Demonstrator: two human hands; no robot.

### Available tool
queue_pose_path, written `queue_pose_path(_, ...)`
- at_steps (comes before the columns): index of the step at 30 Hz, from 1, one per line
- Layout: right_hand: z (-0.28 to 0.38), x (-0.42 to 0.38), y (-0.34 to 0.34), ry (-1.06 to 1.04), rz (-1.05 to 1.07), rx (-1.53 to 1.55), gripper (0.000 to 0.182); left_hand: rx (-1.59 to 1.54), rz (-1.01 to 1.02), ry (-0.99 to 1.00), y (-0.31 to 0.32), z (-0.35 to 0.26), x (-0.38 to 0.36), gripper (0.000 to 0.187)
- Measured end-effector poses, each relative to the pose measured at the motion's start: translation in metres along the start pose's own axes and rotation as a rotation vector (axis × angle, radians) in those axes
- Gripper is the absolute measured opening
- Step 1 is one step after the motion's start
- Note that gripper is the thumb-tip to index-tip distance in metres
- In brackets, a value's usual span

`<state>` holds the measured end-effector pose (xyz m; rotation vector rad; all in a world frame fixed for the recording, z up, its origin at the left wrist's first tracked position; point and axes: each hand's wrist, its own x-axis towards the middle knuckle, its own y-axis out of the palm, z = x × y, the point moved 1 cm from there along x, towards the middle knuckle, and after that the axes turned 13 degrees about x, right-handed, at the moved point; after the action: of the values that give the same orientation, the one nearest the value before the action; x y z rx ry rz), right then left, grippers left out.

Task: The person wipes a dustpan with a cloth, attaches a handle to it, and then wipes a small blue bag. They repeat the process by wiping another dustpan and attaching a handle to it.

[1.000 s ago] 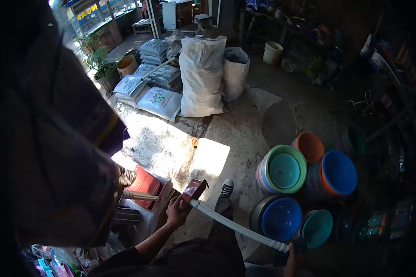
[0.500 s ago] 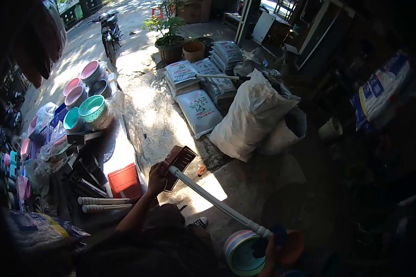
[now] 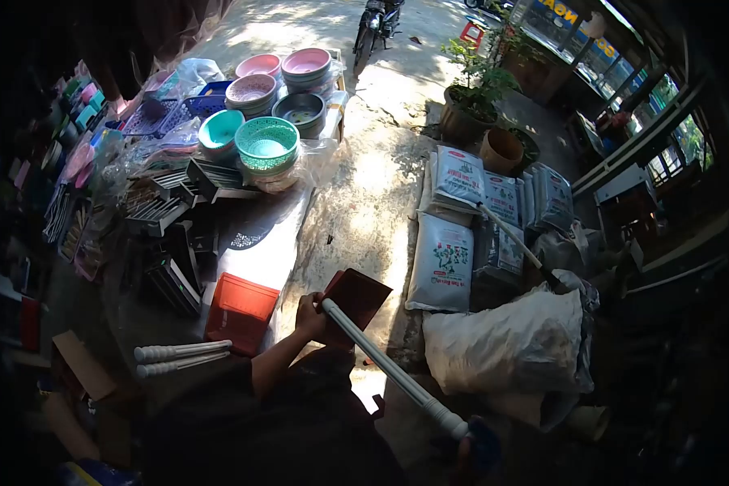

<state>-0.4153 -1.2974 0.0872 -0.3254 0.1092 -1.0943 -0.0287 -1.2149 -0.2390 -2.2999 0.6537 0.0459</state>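
A dark red dustpan [image 3: 363, 293] with a long white ribbed handle [image 3: 390, 368] slants across my front. My left hand [image 3: 309, 316] is closed on it where the pan meets the handle. At the handle's lower end is my right hand [image 3: 465, 455], deep in shadow and seemingly wrapped round the tip. Something dark blue [image 3: 484, 445] lies against that hand; its kind I cannot make out. Left of the held dustpan, a brighter red pan [image 3: 243, 304] rests on a white sheet [image 3: 287, 243]. Two white ribbed handles [image 3: 185, 353] lie beside that pan.
Stacked pink, grey and green basins [image 3: 267, 146] stand at the back left, near black dustpans [image 3: 170, 275]. On the right are printed bags [image 3: 441, 263], a big white sack [image 3: 506, 336] and a potted plant [image 3: 466, 113]. A motorbike [image 3: 373, 28] is parked beyond.
My view has swung, so the basins and bags sit farther right. The dustpan has turned: its slotted part showed before, and a plain flat face shows now. Both hands stay on it.
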Motion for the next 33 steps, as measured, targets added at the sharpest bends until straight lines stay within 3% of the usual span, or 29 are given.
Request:
queue_pose_path(1, 0.01, 0.044, 0.007, -0.333, 0.105, -0.248, 0.035, -0.02, -0.047, -0.038, -0.002, -0.007, 0.011, 0.037)
queue_pose_path(5, 0.05, 0.185, 0.039, -0.613, 0.406, -0.253, 0.035, -0.027, -0.205, -0.111, -0.025, -0.028, 0.049, 0.042)
queue_pose_path(8, 0.093, 0.259, 0.087, -0.364, 0.527, 0.095, 0.034, -0.084, -0.315, -0.192, -0.041, -0.022, 0.062, 0.044)
queue_pose_path(9, 0.106, 0.275, 0.099, 0.111, 0.547, 0.138, 0.029, -0.058, -0.369, -0.234, -0.051, -0.028, 0.061, 0.045)
queue_pose_path(10, 0.109, 0.304, 0.115, -0.365, 0.685, -0.01, 0.025, -0.243, -0.409, -0.285, -0.036, -0.002, 0.07, 0.045)
queue_pose_path(11, 0.104, 0.334, 0.135, -0.863, 0.785, -0.129, 0.022, -0.212, -0.241, -0.326, -0.057, -0.004, 0.071, 0.04)
queue_pose_path(13, 0.106, 0.376, 0.183, -1.0, 0.959, 0.018, 0.024, -0.07, -0.491, -0.323, -0.052, 0.003, 0.064, 0.035)
queue_pose_path(15, 0.116, 0.388, 0.237, -0.523, 1.015, 0.378, 0.027, -0.162, -0.596, -0.493, -0.035, 0.021, 0.059, 0.039)
queue_pose_path(16, 0.133, 0.402, 0.263, -1.123, 1.163, 0.285, 0.033, -0.091, -0.551, -0.575, -0.029, 0.04, 0.058, 0.048)
queue_pose_path(17, 0.131, 0.408, 0.287, -0.901, 1.211, 0.373, 0.058, -0.26, -0.553, -0.668, -0.041, 0.03, 0.049, 0.053)
queue_pose_path(19, 0.135, 0.412, 0.329, -0.518, 1.433, 0.372, 0.055, -0.185, -0.657, -0.681, -0.044, 0.028, 0.033, 0.058)
queue_pose_path(20, 0.142, 0.403, 0.351, -0.274, 1.56, 0.458, 0.055, -0.112, -0.813, -0.565, -0.063, -0.004, 0.014, 0.061)
queue_pose_path(21, 0.15, 0.391, 0.374, -0.011, 1.663, 0.526, 0.055, -0.118, -0.85, -0.601, -0.071, -0.013, 0.0, 0.061)
queue_pose_path(23, 0.15, 0.37, 0.422, -0.062, 1.855, 0.357, 0.049, -0.09, -0.976, -0.507, -0.089, -0.032, -0.025, 0.061)
queue_pose_path(25, 0.139, 0.339, 0.473, -0.456, 1.912, 0.313, 0.043, -0.129, -1.071, -0.614, -0.147, -0.099, -0.062, 0.057)
queue_pose_path(27, 0.145, 0.298, 0.508, -0.66, 1.979, 0.296, 0.04, 0.315, -1.236, -0.651, -0.181, -0.104, -0.09, 0.051)
queue_pose_path(29, 0.16, 0.257, 0.531, -0.851, 2.029, 0.349, 0.039, 0.27, -1.218, -0.679, -0.217, -0.117, -0.118, 0.047)
queue_pose_path(33, 0.154, 0.179, 0.573, -1.006, 2.004, 0.35, 0.036, 0.416, -1.162, -0.772, -0.265, -0.123, -0.144, 0.044)
